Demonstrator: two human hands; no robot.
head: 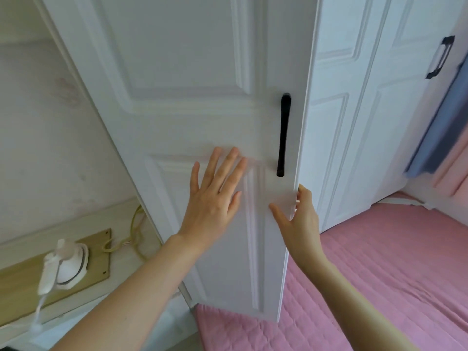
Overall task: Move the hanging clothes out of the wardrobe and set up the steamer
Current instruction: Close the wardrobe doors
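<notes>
The left hand lies flat on the wardrobe door with straight, spread fingers, pressing but holding nothing. The right hand grasps the free edge of this door below the black bar handle, with the thumb on the front face and the fingers round the edge.

I judge that the step is swinging the door. It is better to guide it slowly by the edge and keep the fingers out of the gap to the neighbouring door.

The door is smooth, white painted, with raised rectangular mouldings. The hanging clothes are not visible; a blurred blue cloth far to the right of the door may be one. Left of the door, low, a white rounded handheld steamer rests on a pale wooden board. Below the door is a pink quilted cover.
</notes>
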